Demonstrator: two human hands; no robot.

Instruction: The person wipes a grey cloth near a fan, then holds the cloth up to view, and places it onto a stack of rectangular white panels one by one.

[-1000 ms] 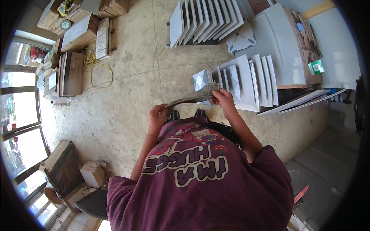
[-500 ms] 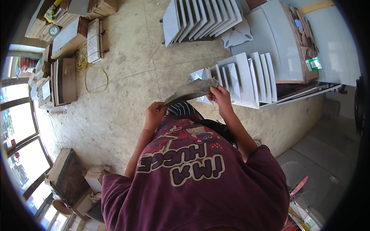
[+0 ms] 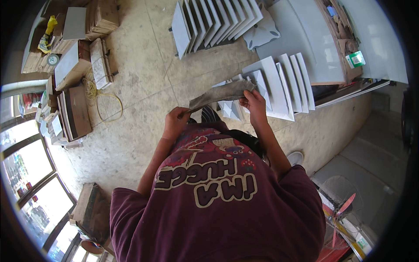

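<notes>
A grey, worn cloth (image 3: 221,93) is stretched between my two hands in front of my body, over the floor. Closed on its left end is my left hand (image 3: 176,121), fingers pinched. My right hand (image 3: 254,104) grips the other end, slightly higher in the picture, with thumb and fingers pressed together. The cloth sags a little and its far right corner looks frayed. Just beyond the right hand stands a row of upright tiles (image 3: 271,89), some plain white and some patterned with pale triangles; the cloth partly covers the nearest ones.
Another row of leaning tiles (image 3: 192,30) stands farther off, beside a patterned tile (image 3: 264,32). Cardboard boxes (image 3: 76,111) and a coiled yellow cord (image 3: 92,89) lie to the left. A fan (image 3: 338,209) stands at the lower right. Large grey slabs (image 3: 297,39) are at upper right.
The cloth has turned to show more of its broad face. Both hands still hold it, the left slightly higher in the picture. The view has turned somewhat, shifting the surroundings.
</notes>
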